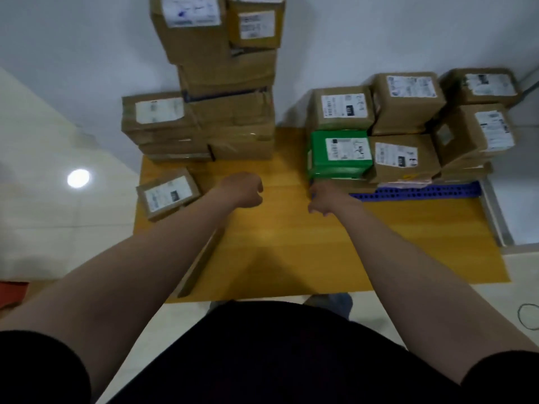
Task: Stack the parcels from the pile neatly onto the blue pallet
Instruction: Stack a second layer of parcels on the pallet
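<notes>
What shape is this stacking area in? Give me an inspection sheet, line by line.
Surface: yellow mat on pale floor tiles.
Job's things: tall pile of brown parcels at left; lone parcel in front of it; blue pallet at right carrying stacked brown parcels and a green parcel.
Clutter: red item at left edge, unclear what.
Grippers: left hand and right hand loosely curled, empty, above the mat.
Cables: dark loop on tiles, right edge.
Surroundings: white wall behind; metal rail beside the pallet.
</notes>
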